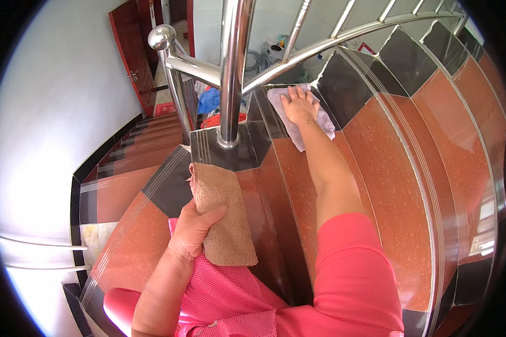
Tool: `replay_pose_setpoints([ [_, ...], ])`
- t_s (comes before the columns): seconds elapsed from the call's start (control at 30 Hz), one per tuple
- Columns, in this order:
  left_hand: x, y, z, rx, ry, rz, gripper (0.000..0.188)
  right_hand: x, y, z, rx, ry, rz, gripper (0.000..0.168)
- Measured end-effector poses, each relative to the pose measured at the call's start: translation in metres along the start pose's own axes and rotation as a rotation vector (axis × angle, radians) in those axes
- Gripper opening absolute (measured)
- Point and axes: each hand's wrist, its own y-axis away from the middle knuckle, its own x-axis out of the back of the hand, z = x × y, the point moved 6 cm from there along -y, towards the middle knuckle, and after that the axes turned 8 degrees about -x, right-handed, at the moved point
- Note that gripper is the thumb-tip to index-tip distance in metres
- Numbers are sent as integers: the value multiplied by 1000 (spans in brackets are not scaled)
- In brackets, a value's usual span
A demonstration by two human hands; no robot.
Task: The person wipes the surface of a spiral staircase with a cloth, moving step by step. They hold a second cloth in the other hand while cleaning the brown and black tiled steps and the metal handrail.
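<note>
My left hand grips a folded brown towel, thumb on top, in front of my pink checked apron. Reaching farther out, my right hand lies flat with fingers spread on a pale lilac cloth. That cloth is pressed against a stair tread of red-brown and black tile, near the tread's inner end by the railing. Part of the cloth is hidden beneath my palm and wrist.
A steel railing post rises from a black tiled corner, joined to a sloping handrail. More steps descend at left beside a white wall. A red door stands open below, near blue fabric.
</note>
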Motion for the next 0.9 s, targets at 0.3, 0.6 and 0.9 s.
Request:
replay_pose_setpoints([
  [0.3, 6, -2, 3, -67, -10, 12, 43, 3, 32, 38, 199, -174, -54, 72],
  [0.6, -3, 7, 0, -59, 68, -80, 43, 46, 252, 166, 441, 35, 30, 63],
  [0.9, -9, 15, 5, -75, 55, -101, 39, 82, 484, 200, 556, -76, -200, 72],
])
